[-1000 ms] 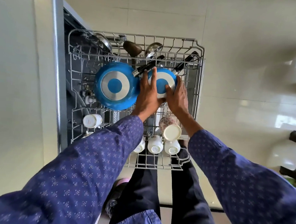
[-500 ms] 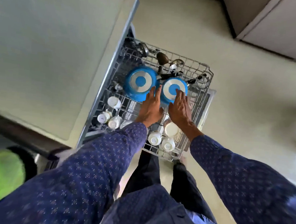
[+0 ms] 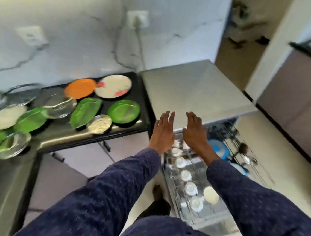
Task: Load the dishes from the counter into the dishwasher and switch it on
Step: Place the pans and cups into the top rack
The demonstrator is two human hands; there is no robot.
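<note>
My left hand (image 3: pixel 162 132) and my right hand (image 3: pixel 194 132) hover open and empty above the pulled-out dishwasher rack (image 3: pixel 208 215). The rack holds several white cups (image 3: pixel 191 188) and two blue pans (image 3: pixel 217 149), one partly hidden behind my right arm. On the black counter (image 3: pixel 144 106) to the left lie an orange plate (image 3: pixel 80 87), a white flowered plate (image 3: pixel 113 86), a round green plate (image 3: pixel 124 111), a green leaf-shaped plate (image 3: pixel 86 112) and a small steel plate (image 3: pixel 99 126). The view is blurred.
More dishes crowd the counter's left end: a white plate (image 3: pixel 6 116), green leaf plates (image 3: pixel 31 119) and glass bowls (image 3: pixel 14 144). The dishwasher's grey top (image 3: pixel 193 93) lies beyond my hands. Cabinet drawers (image 3: pixel 85 155) sit under the counter; a doorway (image 3: pixel 243 37) opens at back right.
Both hands have let go of the small blue pan and lifted off the rack. My view has swung up and left, bringing the counter with its plates into sight.
</note>
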